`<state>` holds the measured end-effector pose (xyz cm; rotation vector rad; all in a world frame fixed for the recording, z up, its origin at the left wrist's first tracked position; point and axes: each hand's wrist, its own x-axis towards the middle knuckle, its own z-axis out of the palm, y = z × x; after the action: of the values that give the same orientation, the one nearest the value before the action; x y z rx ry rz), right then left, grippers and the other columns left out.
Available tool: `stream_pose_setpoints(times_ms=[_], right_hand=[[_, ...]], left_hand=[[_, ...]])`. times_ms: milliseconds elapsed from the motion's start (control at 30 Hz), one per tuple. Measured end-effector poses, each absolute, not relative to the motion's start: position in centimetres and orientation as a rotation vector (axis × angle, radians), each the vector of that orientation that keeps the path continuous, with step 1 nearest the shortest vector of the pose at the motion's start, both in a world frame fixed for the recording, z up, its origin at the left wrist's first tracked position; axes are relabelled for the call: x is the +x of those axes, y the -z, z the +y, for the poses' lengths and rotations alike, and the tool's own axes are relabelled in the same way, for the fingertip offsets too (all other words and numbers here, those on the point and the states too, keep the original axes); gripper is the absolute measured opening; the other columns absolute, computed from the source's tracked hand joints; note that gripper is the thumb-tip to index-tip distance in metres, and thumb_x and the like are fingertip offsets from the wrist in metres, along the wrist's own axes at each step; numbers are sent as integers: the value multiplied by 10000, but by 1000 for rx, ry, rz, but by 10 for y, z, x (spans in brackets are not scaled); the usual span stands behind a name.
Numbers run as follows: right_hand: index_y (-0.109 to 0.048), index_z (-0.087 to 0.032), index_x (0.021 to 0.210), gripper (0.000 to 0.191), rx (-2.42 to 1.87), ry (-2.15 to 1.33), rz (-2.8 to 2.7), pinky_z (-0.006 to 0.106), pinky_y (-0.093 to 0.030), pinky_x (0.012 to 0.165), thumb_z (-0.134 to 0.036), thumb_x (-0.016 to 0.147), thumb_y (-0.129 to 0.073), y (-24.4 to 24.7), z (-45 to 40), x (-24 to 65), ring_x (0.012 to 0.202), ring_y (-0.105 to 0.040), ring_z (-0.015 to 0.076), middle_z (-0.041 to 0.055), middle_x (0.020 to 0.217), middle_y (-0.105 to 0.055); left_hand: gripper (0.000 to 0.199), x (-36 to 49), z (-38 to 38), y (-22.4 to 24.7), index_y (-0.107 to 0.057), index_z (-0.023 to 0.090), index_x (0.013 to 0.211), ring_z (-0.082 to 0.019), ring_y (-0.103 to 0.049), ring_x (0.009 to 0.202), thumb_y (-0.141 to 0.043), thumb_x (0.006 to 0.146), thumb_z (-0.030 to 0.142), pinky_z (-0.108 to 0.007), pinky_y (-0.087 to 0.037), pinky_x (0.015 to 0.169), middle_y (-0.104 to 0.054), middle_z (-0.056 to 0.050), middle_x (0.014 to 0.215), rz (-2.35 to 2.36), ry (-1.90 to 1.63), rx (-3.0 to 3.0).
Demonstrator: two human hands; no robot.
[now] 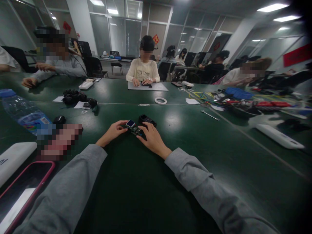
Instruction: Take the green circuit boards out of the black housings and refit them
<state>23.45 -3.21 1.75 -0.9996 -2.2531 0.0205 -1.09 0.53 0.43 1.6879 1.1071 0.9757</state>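
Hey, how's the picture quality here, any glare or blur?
Head view: ceiling lights glare off the green tabletop; the right side, around the blue tray, smears and stretches; the top right corner falls black; faces are pixelated.

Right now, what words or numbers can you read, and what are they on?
None that I can read for sure.
Water bottle: label too blurred.
White power bank: dark mark, unclear at the picture's edge.
Cream shirt: print too small.
Red banner: too blurred.

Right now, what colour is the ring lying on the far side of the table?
The ring is white, seen best in the head view.
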Motion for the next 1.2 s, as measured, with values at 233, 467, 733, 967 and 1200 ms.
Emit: stream_pose_setpoints(times_ms=[233, 467, 733, 967, 1200], right_hand=[[-497, -161, 1100, 243, -1144, 15, -2218, 458, -480, 816, -341, 937, -500, -11, -26, 236, 961, -529, 286, 122, 1023, -552], [-491, -195, 1133, 324, -925, -197, -2335, 396, -470, 834, -461, 951, -465, -23, -35, 236, 935, -557, 235, 81, 1039, -574], [-504, -185, 1146, 314, -919, -164, -2330, 414, -442, 883, -430, 956, -455, -22, -35, 235, 1011, -542, 255, 100, 1118, -571], [-523, -199, 1133, 339, -825, -145, -2479, 414, -438, 877, -469, 930, -495, -23, -37, 233, 1035, -525, 254, 89, 1125, -575], [-544, -210, 1095, 199, -985, -5, -2270, 426, -432, 887, -329, 947, -483, -22, -33, 237, 1098, -485, 267, 100, 1174, -522]], left_hand=[[550, -10, 6, -4, -532, 182, 1229, -114, -546, 687, -704, 729, 333, -270, -449, 631, -600, -35, 917, 1204, -1027, 1658], [484, -12, 10, 0, -518, 187, 1246, -91, -544, 641, -619, 793, 325, -238, -418, 558, -631, -86, 1079, 1137, -1065, 1527], [548, -14, 14, 3, -500, 195, 1266, -150, -620, 899, -626, 734, 159, -349, -488, 842, -581, -111, 1269, 1073, -1088, 1446], [566, -15, 12, 1, -503, 199, 1259, -161, -602, 972, -620, 711, 117, -414, -438, 968, -562, -98, 1303, 1014, -1056, 1499], [523, -11, 10, 0, -503, 201, 1259, -170, -601, 927, -646, 764, 297, -328, -485, 807, -597, -90, 1171, 1129, -1084, 1557]])
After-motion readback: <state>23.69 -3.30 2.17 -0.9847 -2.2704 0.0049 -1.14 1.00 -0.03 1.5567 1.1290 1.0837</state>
